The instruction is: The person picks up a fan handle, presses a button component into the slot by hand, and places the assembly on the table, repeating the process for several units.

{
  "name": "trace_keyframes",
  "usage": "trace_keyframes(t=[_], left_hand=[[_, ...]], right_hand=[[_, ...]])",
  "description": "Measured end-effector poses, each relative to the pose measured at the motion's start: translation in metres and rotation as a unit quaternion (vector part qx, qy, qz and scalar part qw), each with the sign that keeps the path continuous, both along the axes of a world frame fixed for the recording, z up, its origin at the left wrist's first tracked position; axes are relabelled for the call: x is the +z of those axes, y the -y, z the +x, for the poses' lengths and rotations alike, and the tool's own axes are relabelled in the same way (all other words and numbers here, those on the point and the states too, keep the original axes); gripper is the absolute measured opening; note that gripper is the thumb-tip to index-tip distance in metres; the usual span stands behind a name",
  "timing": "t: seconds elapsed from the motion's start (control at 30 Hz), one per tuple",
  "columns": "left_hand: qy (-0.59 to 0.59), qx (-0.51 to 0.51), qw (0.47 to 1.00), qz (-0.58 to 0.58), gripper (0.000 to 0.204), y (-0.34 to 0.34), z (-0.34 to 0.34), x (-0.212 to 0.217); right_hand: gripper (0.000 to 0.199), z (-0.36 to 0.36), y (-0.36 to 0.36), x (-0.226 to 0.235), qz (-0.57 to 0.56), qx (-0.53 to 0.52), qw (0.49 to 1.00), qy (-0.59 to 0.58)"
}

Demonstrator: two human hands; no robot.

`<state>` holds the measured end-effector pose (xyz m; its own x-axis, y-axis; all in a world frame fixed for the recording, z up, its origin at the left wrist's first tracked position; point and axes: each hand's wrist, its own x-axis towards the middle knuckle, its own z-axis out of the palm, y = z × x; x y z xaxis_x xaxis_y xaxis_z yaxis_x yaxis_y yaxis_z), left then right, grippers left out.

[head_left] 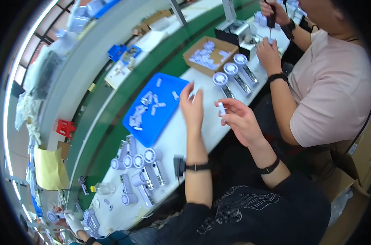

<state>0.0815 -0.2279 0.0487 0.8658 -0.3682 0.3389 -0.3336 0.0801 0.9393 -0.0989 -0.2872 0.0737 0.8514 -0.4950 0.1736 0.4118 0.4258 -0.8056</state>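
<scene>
White plastic: a small white part [221,108] sits pinched between thumb and fingertips of the right hand [240,120], raised above the near edge of the desk [173,141].
Left hand: the left hand [192,107] is lifted beside the blue tray [171,83], fingers half spread – a blurred white piece [192,94] shows at its fingertips, but I cannot tell whether that grip is closed on it or just open around it.
Step in hand: by my judgement, small pieces are being picked from the tray's loose white parts [146,109] and brought together between the two hands.
Next move calls for: lining the right hand's part up squarely with whatever the left one has – a fine, two-handed fit, so the hands need to close the gap that now keeps them apart.
Nearby: grey-and-white round-headed assemblies [142,169] lie in a group on the desk near the left forearm; another row [234,73] lies beyond the tray, by a cardboard box [212,53] of white pieces.
Neighbour: a co-worker's hand [269,55] works at a small machine [234,30] further along.
Hard to make out: motion blur smears the left fingertips; the held part's shape is too small to read; the fisheye rim cuts off the desk's far end.
</scene>
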Motion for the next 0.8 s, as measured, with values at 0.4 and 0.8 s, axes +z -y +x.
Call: trace_keyframes(t=[0.4,0.8], left_hand=[[0.093,0.114,0.96,0.239,0.072,0.006,-0.024,0.016],[-0.024,0.287,0.733,0.616,0.057,-0.179,-0.064,0.064]], right_hand=[[0.058,-0.063,-0.009,-0.028,0.152,0.068,0.985,-0.042],[0.054,0.028,-0.054,-0.019,-0.016,0.204,0.976,-0.08]])
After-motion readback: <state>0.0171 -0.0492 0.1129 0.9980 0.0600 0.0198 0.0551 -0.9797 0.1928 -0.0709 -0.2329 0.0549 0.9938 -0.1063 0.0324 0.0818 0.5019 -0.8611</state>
